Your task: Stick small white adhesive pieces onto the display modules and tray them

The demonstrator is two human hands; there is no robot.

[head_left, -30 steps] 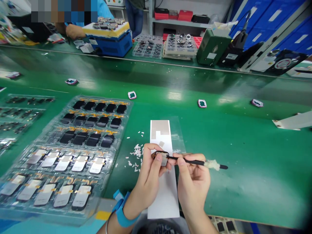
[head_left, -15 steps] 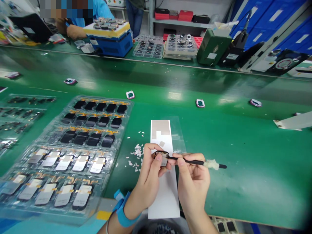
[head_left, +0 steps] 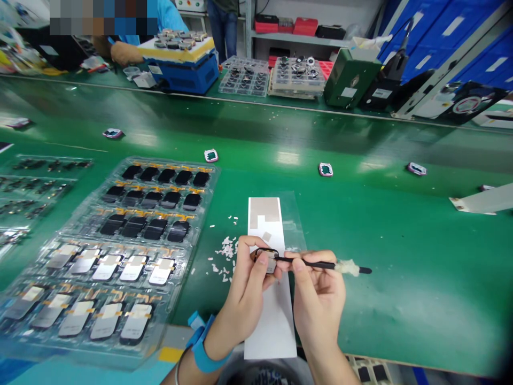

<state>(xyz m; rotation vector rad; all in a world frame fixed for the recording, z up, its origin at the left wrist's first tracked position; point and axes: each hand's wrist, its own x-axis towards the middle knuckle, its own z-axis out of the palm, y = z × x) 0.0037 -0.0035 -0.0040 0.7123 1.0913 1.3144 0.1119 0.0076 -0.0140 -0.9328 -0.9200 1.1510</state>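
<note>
My left hand pinches a small smartwatch screen with a black rim and a grey back, thumb on top. In my right hand is a slim black stick tool, its rear part wrapped in whitish tape. The tool's front end meets the screen's right edge; the exact contact is hidden by fingers. Below both hands lies a white backing sheet with a beige adhesive area at its far end. A blue wrist strap is around my left wrist.
At left, a clear tray holds several screens, dark faces at the back, grey backs in front. White scraps lie beside the sheet. Several watch housings, one of them a pink-edged housing, sit in a row across the green surface. A white bracket juts in from the right.
The row of watch housings has shifted slightly to the left. My hands, the screen and the stick tool are almost still.
</note>
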